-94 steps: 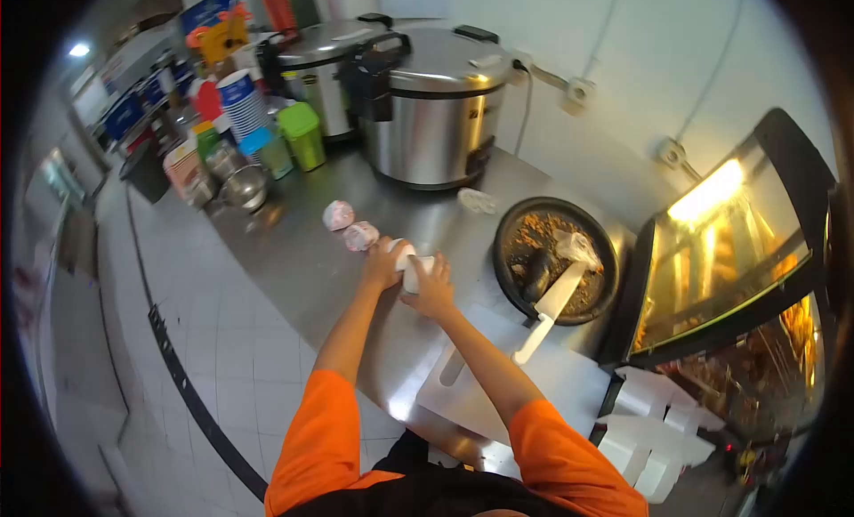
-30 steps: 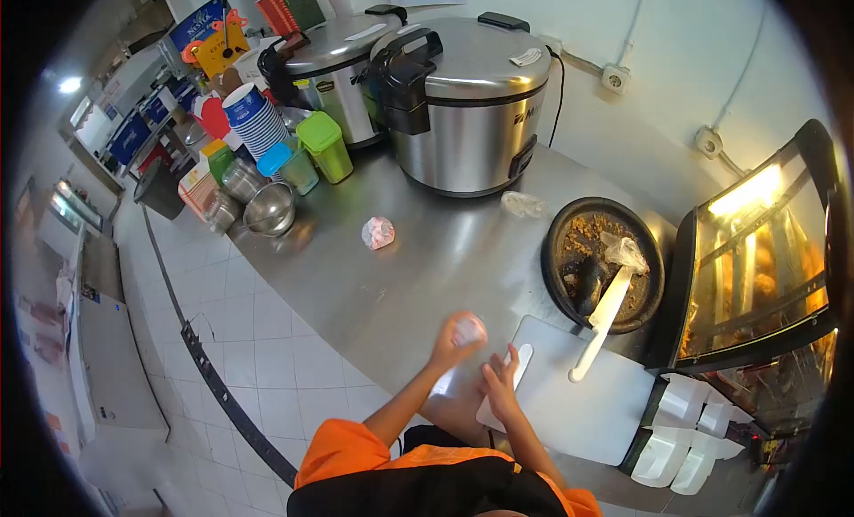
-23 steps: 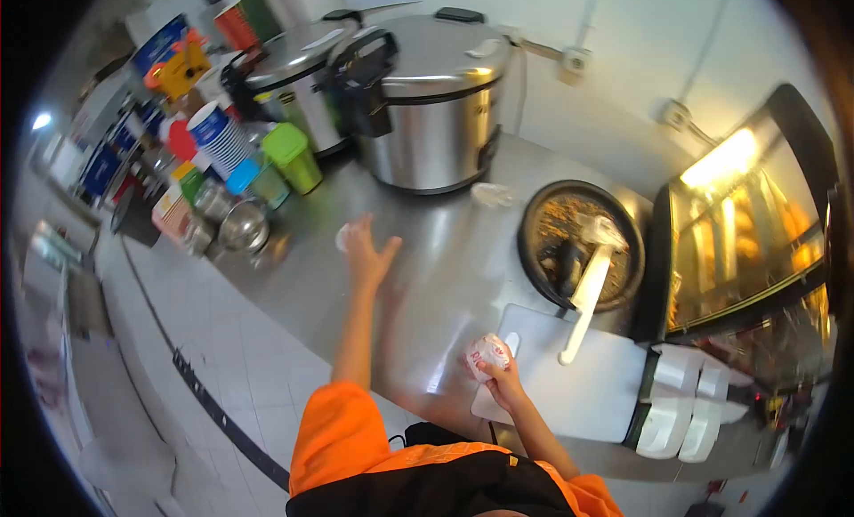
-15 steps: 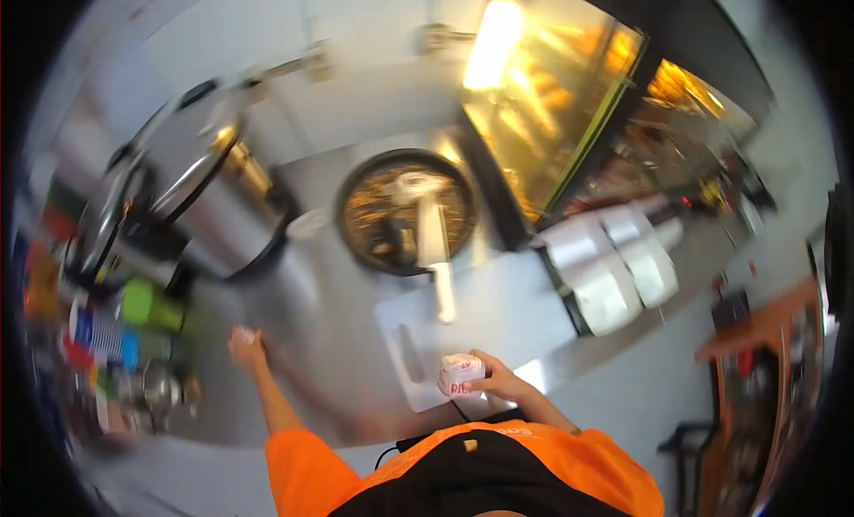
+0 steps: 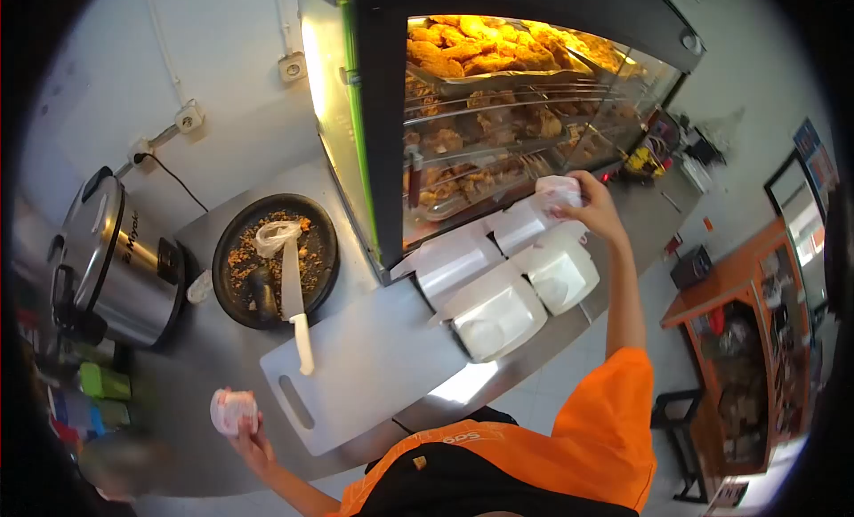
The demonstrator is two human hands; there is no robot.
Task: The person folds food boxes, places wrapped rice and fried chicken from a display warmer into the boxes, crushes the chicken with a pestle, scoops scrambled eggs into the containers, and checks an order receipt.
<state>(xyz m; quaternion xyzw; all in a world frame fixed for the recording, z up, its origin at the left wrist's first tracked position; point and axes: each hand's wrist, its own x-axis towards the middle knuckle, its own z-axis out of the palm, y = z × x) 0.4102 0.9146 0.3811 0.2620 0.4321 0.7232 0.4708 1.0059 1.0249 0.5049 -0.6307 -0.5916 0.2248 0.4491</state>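
My left hand (image 5: 255, 448) is closed on a white wrapped bundle with red print (image 5: 233, 412), above the steel counter (image 5: 178, 446) at the lower left. Out to the right, my right hand (image 5: 594, 205) grips a second wrapped bundle (image 5: 558, 195), over the open white food boxes (image 5: 556, 272) and close to the front of the glass display case. A white cutting board (image 5: 374, 366) lies between the two hands. Behind it, a knife (image 5: 294, 294) rests across a dark stone bowl (image 5: 229, 223) holding brown-orange crumbs, a dark pestle and a crumpled plastic bag.
The lit display case (image 5: 382, 143) holds fried pieces on several shelves. A steel cooker (image 5: 116, 259) stands at the left, with a green container (image 5: 104, 382) nearer. At the right are an orange-brown wooden cabinet (image 5: 703, 294) and a dark stool (image 5: 680, 428).
The view has swung to the right. My right hand has moved out over the white boxes with its bundle. My left hand has come up holding a bundle that now shows plainly.
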